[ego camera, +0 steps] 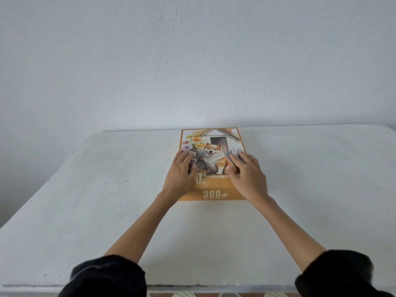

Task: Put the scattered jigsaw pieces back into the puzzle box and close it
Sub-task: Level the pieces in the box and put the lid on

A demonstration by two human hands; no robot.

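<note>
The puzzle box [212,166] sits at the far middle of the table [85,200]. I press my left hand [181,175] and right hand [246,174] flat on its lid, fingers straight, gripping nothing, to seat it shut.

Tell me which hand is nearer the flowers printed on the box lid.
Left. The left hand lies flat on the puzzle box, fingertips on the lower flowers; the right hand rests at the box's right edge, beyond the dog.

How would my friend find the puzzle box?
Look at the wide white table against the wall. Near its far edge lies a flat orange cardboard puzzle box. Only it shows a fluffy dog, flowers and "300".
</note>
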